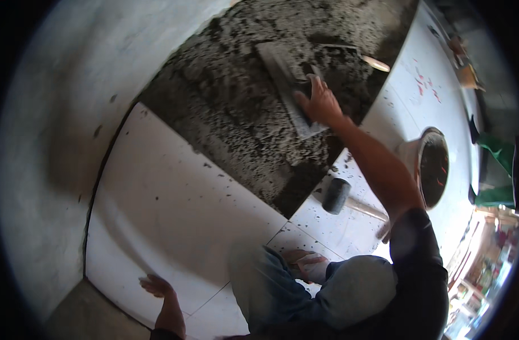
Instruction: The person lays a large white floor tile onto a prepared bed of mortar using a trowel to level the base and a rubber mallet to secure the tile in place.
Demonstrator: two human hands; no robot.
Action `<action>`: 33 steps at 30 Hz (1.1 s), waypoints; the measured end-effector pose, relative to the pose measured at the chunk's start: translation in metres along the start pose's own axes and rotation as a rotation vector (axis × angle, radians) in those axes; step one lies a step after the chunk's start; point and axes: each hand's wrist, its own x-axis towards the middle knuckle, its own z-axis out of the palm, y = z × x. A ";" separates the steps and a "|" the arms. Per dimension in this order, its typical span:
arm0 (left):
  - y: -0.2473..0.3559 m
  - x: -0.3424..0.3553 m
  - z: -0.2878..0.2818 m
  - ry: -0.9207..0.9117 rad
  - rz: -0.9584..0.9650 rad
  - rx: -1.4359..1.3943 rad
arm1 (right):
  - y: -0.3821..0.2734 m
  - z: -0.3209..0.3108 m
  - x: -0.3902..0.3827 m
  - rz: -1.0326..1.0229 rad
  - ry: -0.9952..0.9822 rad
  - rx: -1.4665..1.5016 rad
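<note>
A wide bed of grey mortar (236, 96) fills the far floor, bordered near and right by white tiles (169, 215). On the mortar lies a flat trowel (285, 85), its handle gripped by the right hand (319, 102), fingers curled shut. The left hand (157, 286) rests on the near tile, fingers spread. A black rubber mallet (336, 195) lies right.

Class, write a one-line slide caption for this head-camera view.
Right hand presses a trowel into grey mortar; left hand rests on a white floor tile, rubber mallet nearby.

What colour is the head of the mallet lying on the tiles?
Black: the rubber mallet head, on a pale wooden handle, shows best in the head view.
</note>
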 end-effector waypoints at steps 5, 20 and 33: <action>0.020 -0.013 -0.023 0.051 -0.052 -0.005 | -0.050 -0.019 0.036 0.192 -0.114 0.053; 0.015 -0.020 -0.022 0.116 -0.007 -0.015 | -0.095 0.027 -0.101 0.141 -1.118 0.630; 0.026 -0.028 -0.030 -0.009 -0.041 -0.051 | -0.119 0.072 -0.086 0.143 -1.113 0.730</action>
